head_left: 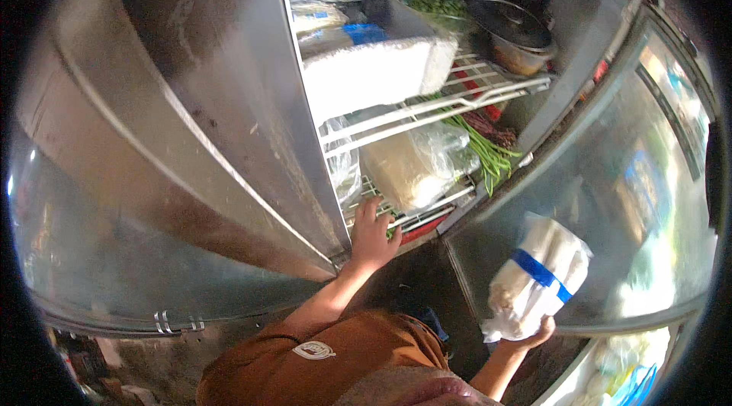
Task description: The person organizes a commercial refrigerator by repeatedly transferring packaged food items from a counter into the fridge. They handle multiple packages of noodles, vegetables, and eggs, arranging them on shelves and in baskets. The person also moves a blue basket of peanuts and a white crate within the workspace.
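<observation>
My right hand (540, 334) holds a clear plastic package of white food (540, 280) with a blue band, in front of the opened glass door at the right. My left hand (374, 234) is at the front edge of a lower white wire shelf (452, 200) in a refrigerated cabinet, fingers apart, with nothing in it. Just beyond its fingers a plastic bag with pale brown contents (406, 166) stands on that shelf. Long green beans (483, 151) lie to the right of the bag. Above, a white foam box (380, 77) holds wrapped packages.
A lidded metal pot (517, 37) stands on the upper shelf beside bagged leafy greens (432, 0). The opened glass door (583, 188) stands on the right, a metal door (229, 91) on the left. Bagged goods (635, 354) sit at the lower right.
</observation>
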`<state>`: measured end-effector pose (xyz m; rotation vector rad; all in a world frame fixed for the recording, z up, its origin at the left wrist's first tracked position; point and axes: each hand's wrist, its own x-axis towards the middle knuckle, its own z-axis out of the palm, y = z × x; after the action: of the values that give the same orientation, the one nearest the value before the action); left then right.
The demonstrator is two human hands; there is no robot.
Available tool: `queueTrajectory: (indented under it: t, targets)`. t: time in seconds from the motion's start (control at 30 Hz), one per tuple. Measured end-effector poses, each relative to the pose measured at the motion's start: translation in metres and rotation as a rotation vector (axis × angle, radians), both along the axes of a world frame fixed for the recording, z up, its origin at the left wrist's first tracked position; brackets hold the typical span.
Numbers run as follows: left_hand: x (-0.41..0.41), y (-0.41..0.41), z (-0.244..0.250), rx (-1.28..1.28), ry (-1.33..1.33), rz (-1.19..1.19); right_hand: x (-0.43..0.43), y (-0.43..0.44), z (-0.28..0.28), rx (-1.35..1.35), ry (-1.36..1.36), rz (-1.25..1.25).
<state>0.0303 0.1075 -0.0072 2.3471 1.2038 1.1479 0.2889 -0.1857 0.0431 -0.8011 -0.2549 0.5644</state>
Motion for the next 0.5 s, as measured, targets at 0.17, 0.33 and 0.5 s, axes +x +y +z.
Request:
queueTrajectory:
  t: [0.17,0.33,0.5]
  targets:
    - [0.001,0.001,0.001,0.027,0.003,0.057,0.02,0.107,-0.009,0.089,0.046,0.46]
    - [0.0,-0.002,0.006,-0.027,0.019,0.074,0.052,0.199,0.01,0.231,-0.054,0.765]
    - [0.001,-0.001,-0.005,-0.145,0.045,0.072,0.072,0.262,0.024,0.361,-0.107,0.829]
